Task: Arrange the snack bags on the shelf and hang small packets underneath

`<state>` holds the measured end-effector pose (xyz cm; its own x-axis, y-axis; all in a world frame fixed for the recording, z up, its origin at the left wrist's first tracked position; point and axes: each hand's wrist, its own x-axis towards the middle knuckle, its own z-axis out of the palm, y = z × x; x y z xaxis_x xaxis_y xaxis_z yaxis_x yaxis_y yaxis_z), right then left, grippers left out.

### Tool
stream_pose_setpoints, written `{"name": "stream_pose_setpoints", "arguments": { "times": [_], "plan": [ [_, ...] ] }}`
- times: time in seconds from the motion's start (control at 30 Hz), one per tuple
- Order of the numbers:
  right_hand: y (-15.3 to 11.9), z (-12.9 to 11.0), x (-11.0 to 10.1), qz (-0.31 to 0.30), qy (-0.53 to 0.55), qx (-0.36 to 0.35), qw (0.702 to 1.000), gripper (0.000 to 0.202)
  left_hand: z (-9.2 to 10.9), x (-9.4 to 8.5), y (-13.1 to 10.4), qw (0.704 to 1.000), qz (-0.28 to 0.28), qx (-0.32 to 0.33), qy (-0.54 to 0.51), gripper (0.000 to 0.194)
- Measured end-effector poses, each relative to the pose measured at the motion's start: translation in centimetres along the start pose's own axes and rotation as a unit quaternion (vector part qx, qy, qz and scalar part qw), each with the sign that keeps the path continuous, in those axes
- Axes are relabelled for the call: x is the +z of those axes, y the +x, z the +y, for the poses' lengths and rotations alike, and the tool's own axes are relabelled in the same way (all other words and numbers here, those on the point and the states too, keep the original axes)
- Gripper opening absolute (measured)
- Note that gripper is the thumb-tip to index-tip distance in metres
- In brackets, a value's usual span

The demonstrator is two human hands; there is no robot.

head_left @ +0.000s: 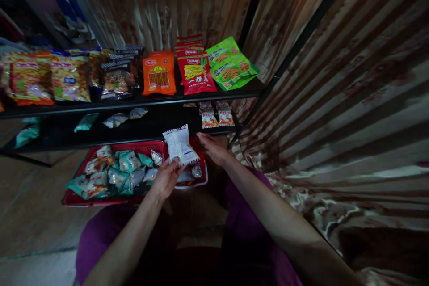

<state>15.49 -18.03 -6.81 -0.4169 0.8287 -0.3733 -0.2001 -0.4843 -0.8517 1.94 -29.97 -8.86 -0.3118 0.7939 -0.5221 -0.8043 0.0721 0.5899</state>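
Observation:
My left hand (168,177) grips the lower edge of a white snack bag (181,145), whose back with small print and striped ends faces me. Just right of the bag, my right hand (214,148) is held out with fingers stretched, holding nothing. Below both is a red plastic basket (80,170) with several small teal and white snack bags (129,161) in it. The right end of the basket is partly hidden by the held bag and my left hand.
A black shelf (134,103) carries several orange, red, green and dark snack packs. On its lower board (167,118) lie small white-and-red bags (217,116) at the right and teal bags (86,122) at the left. A pleated curtain (321,98) hangs along the right.

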Motion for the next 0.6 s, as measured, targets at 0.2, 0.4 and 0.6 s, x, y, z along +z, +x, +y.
{"name": "stream_pose_setpoints", "arguments": {
  "times": [0.2, 0.4, 0.6],
  "plan": [
    [-7.6, 2.9, 0.5, -0.032, -0.031, 0.005, 0.999, 0.030, -1.6, -1.3, -5.4, 0.999, 0.011, 0.042, -0.007, 0.020],
    [-12.5, 2.4, 1.2, -0.030, 0.015, -0.055, 0.998, 0.026, -2.1, -0.2, -9.4, 0.999, -0.026, 0.045, -0.004, 0.020],
    [-16.3, 1.8, 0.6, -0.008, 0.002, -0.101, 0.995, 0.024, -1.6, 0.5, -12.7, 0.994, -0.105, 0.042, 0.013, 0.021]
  ]
}}
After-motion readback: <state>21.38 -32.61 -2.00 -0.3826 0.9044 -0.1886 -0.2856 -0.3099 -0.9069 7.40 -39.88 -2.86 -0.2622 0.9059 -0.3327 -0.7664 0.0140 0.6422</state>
